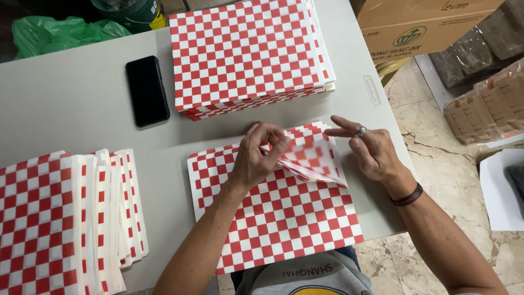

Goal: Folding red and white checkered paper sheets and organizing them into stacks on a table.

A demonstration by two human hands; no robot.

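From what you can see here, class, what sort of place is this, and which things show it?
Probably a packing or stockroom workspace. Stacks of red-and-white checked paper cover the grey table, cardboard boxes stand on the floor, and the left hand and right hand fold one sheet.

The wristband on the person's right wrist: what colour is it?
Black with a little red, on the right hand's wristband; head view.

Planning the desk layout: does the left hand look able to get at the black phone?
Probably yes: bare table lies between the left hand and the phone, though its fingers pinch a checkered sheet.
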